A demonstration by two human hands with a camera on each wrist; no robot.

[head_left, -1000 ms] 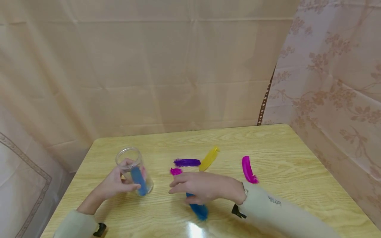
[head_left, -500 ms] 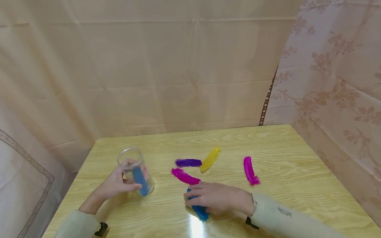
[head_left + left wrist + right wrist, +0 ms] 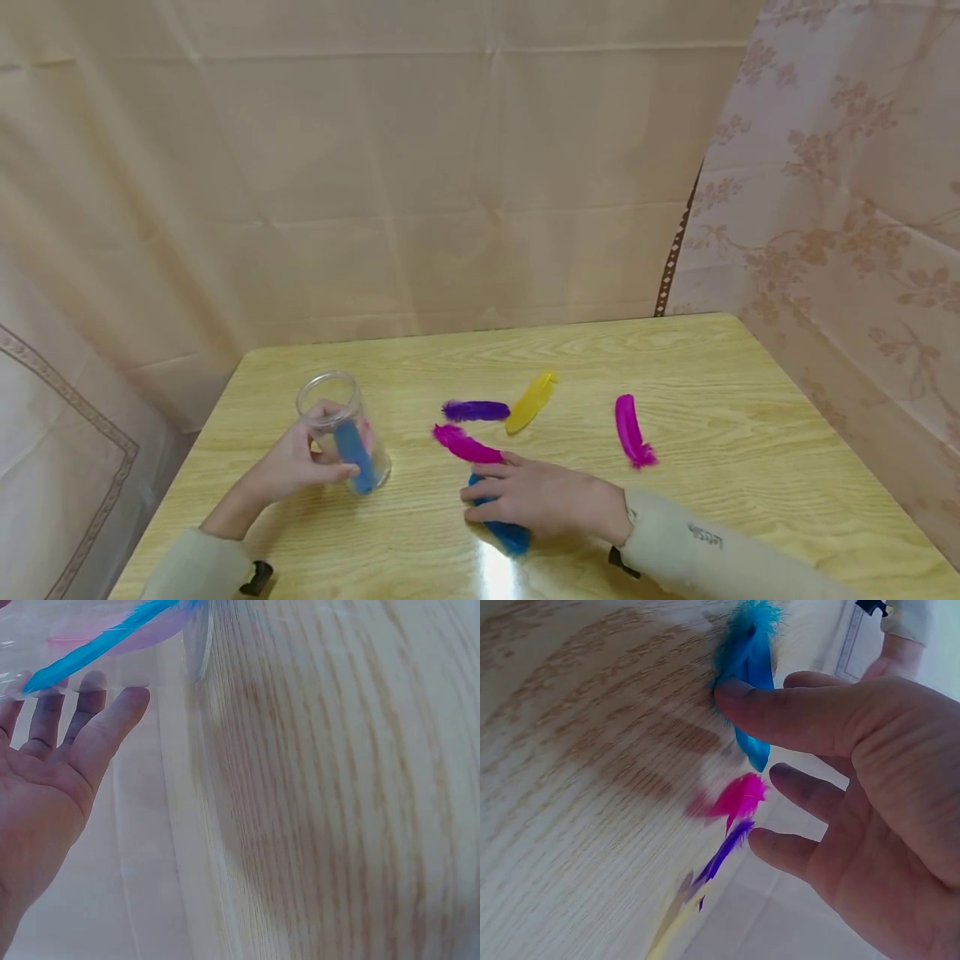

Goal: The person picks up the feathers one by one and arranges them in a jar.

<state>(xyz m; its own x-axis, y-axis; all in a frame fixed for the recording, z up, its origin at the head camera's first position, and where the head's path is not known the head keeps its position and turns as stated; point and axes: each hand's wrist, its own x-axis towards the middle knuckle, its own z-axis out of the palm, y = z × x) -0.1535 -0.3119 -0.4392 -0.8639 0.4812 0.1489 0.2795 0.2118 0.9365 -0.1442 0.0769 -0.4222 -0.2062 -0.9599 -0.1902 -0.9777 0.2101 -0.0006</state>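
Even, mild light covers the beige curtain (image 3: 420, 167) and worktop (image 3: 577, 358) in the head view, with one burnt-out patch of glare near the bottom edge. Lettering on the right sleeve (image 3: 712, 542) is soft (barely legible). The left wrist view is dim and hazy, with pale glints on the clear jar (image 3: 154, 671). In the right wrist view, brownish shadows fall beside the blue feathers (image 3: 757, 656), while the upper right corner is washed out.

And there we spot it, small dark lettering (image 3: 705, 536) along the pale right sleeve (image 3: 690, 562)! We make out what looks like "Lets", then an S, but the last letters are too blurred for us.
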